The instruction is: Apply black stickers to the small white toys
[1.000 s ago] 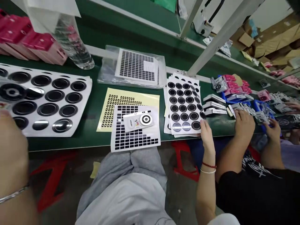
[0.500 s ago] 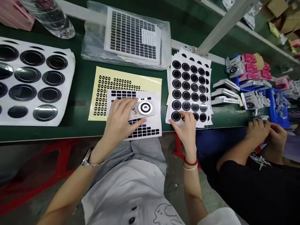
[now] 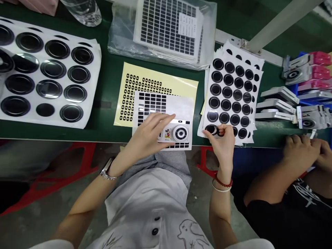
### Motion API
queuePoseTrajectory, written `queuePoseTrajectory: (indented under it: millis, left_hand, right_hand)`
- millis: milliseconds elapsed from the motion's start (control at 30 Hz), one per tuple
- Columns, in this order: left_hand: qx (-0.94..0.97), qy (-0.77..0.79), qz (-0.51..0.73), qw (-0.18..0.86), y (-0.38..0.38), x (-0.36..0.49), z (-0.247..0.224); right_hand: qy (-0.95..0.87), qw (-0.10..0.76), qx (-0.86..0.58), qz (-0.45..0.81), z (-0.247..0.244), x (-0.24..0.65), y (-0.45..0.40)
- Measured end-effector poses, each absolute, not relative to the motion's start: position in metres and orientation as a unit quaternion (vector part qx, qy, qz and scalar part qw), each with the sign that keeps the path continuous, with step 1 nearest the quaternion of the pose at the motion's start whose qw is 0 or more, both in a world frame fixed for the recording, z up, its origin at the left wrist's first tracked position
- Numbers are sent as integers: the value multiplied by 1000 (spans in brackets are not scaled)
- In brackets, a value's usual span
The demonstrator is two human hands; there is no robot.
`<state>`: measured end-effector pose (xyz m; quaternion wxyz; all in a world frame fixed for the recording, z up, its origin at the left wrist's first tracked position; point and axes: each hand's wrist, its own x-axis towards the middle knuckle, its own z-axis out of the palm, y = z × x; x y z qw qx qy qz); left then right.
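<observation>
A white toy camera (image 3: 181,132) with a ringed round lens and a small cartoon figure lies on a white sheet of black rectangular stickers (image 3: 178,107). My left hand (image 3: 147,135) grips its left end between thumb and fingers. My right hand (image 3: 222,140) is at the lower left corner of a stack of sheets with round black stickers (image 3: 227,91). Its thumb and fingertips pinch a round black sticker (image 3: 212,129) that looks partly lifted from the sheet. Beneath the rectangle sheet lies a yellow sheet (image 3: 120,103) with small black stickers.
Larger round stickers fill sheets (image 3: 94,79) at the left. A plastic bag (image 3: 119,41) of sticker sheets and a clear bottle (image 3: 86,12) lie behind. White camera bodies (image 3: 276,103) are stacked at the right, beside a co-worker's hands (image 3: 301,150).
My right thumb and fingers have closed together on the corner sticker, whose edge now stands up. My left hand keeps hold of the toy camera, now lower on the sheet. The view has shifted.
</observation>
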<state>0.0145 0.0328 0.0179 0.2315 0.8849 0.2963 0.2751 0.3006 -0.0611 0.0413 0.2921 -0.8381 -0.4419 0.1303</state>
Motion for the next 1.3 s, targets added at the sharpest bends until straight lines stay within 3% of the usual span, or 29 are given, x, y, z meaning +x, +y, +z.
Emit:
queuePoseTrajectory:
  millis: [200, 400, 600, 867, 1300]
  left_hand:
    - [871, 303, 285, 260, 20, 17, 11]
    - [867, 301, 303, 256, 20, 17, 10]
    - [871, 293, 315, 236, 21, 18, 8]
    - [866, 295, 323, 242, 20, 20, 7]
    - [866, 307, 307, 248, 20, 21, 8]
  right_hand:
    - [-437, 339, -810, 193, 62, 299, -73]
    - [-304, 493, -744, 334, 81, 265, -81]
    - [-280, 477, -687, 471, 65, 223, -70]
    - [-312, 439, -705, 461, 63, 215, -58]
    - [-351, 432, -759, 338, 60, 193, -50]
